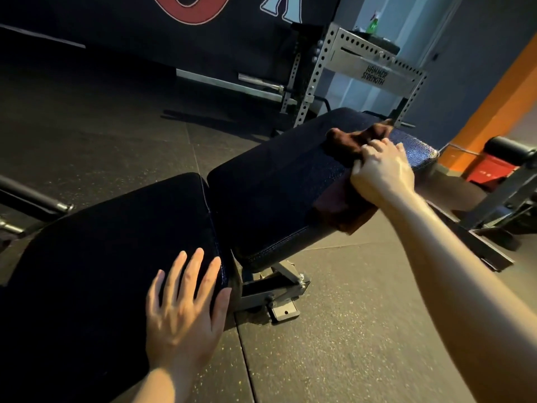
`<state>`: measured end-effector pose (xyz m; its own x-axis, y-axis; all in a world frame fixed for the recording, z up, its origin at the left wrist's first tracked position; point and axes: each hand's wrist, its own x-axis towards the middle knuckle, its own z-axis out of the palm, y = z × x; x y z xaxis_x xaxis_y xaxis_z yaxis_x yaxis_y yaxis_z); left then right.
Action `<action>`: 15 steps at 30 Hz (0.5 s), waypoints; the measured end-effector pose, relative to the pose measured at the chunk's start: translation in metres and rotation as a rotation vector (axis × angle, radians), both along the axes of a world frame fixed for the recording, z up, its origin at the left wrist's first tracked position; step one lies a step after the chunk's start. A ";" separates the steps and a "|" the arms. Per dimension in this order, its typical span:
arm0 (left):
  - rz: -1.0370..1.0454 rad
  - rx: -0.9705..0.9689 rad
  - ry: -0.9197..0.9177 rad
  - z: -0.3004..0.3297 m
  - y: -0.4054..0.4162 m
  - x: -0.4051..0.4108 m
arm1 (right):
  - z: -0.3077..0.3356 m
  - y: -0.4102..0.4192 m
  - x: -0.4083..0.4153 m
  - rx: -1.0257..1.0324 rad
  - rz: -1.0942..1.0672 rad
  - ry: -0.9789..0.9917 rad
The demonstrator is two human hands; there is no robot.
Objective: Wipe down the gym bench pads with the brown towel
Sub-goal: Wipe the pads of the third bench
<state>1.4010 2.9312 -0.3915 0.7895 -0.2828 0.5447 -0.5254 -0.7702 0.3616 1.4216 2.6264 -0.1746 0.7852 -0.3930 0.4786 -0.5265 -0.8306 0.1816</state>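
Closest to us, the left hand lies flat on the near bench pad. Its fingers are spread out and straight. It holds nothing. It looks like it is just steadying the person.

A bit farther off is the far bench pad, which tilts up. The right hand reaches out over it. Its grip is curled tight around the brown towel. Part of the towel is bunched on top of the pad, near the far end. Another part hangs down over the pad's right edge, under the hand.

So the wiping step is going on now, up at the far end of the tilted pad. Next, the hand probably needs to press the towel down and rub it along the pad toward the near end. The near pad likely needs a wipe too, so the left hand must move off it.

Behind the bench stands a grey metal rack on the dark floor.
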 end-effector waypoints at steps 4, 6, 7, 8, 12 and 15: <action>0.024 0.019 -0.009 0.005 0.001 -0.001 | -0.049 0.066 -0.003 -0.015 0.214 0.008; 0.031 0.014 -0.031 0.006 0.001 -0.001 | -0.074 0.099 -0.001 -0.047 0.359 0.050; 0.039 0.011 -0.041 0.004 0.000 -0.001 | -0.085 0.111 0.001 -0.075 0.464 0.070; 0.047 0.008 -0.050 0.002 0.000 0.000 | -0.092 0.117 0.002 -0.111 0.569 0.081; 0.080 0.004 -0.094 -0.003 -0.001 0.003 | -0.081 0.088 -0.007 -0.266 0.727 -0.010; 0.081 -0.026 -0.129 0.000 -0.003 0.003 | -0.050 0.028 -0.023 -0.356 0.631 -0.151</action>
<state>1.4044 2.9284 -0.3915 0.7323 -0.2057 0.6492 -0.5052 -0.8033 0.3154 1.3986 2.6547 -0.2250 0.7262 0.3102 0.6136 -0.0088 -0.8881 0.4595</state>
